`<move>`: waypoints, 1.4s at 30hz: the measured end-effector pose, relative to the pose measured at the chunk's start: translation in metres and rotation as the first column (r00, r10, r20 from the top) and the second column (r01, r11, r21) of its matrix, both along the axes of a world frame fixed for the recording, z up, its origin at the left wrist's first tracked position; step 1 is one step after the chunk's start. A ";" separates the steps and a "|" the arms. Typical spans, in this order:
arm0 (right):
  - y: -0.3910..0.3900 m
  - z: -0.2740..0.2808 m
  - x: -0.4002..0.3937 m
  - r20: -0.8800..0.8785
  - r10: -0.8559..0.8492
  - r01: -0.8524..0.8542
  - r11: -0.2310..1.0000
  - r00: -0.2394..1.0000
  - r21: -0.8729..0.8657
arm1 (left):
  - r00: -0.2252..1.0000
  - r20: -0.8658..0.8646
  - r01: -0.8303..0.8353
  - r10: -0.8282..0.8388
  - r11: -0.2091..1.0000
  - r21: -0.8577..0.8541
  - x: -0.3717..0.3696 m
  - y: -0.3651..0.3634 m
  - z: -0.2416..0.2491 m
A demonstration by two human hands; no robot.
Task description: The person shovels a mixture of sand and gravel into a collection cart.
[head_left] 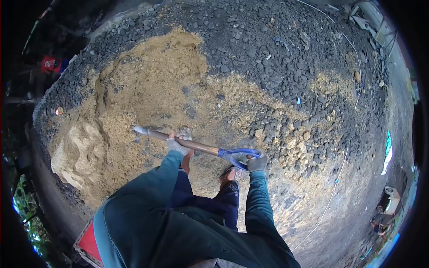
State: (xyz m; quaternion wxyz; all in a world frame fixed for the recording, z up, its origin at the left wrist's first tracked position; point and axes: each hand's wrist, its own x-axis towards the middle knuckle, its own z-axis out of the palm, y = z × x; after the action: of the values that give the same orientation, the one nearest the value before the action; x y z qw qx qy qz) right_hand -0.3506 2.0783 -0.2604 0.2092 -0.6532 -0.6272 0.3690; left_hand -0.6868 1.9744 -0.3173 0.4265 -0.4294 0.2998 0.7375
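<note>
A shovel [199, 146] with a brown shaft lies across my front, its blue D-shaped grip at the right. My left hand [177, 145], in a grey glove with some fingers bare, is wrapped round the shaft partway along. The grip's far end is held by my gloved right hand [257, 161]. At the left, the shovel's metal end meets the loose brown sand [154, 94], and part of the blade is hidden in it. My sandalled foot [229, 175] shows just below the grip.
Dark gravel [263, 40] spreads over the far side. A pale lumpy mound [80, 152] rises at the left. A thin white cord [328, 207] runs along the right. Behind me on the left stands a red container [89, 243].
</note>
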 end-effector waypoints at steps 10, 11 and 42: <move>-0.045 0.178 -0.120 -0.312 0.772 -0.496 0.606 0.553 0.622 | 0.760 -0.589 -0.325 0.273 0.946 0.020 0.021 -0.243 0.213; -0.046 0.186 -0.121 -0.297 0.793 -0.503 0.578 0.532 0.642 | 0.754 -0.592 -0.326 0.286 0.945 0.042 0.027 -0.233 0.229; 0.019 -0.158 -0.124 0.022 -0.358 0.358 0.926 0.934 -0.117 | 0.897 0.050 0.441 -0.439 0.895 -0.059 -0.116 0.139 -0.218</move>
State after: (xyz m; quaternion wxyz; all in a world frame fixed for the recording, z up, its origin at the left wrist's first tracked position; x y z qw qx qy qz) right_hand -0.4745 2.0972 -0.4180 0.2337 -0.7679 -0.4746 0.3612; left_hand -0.8024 2.1134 -0.5358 0.5724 -0.3778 0.4068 0.6035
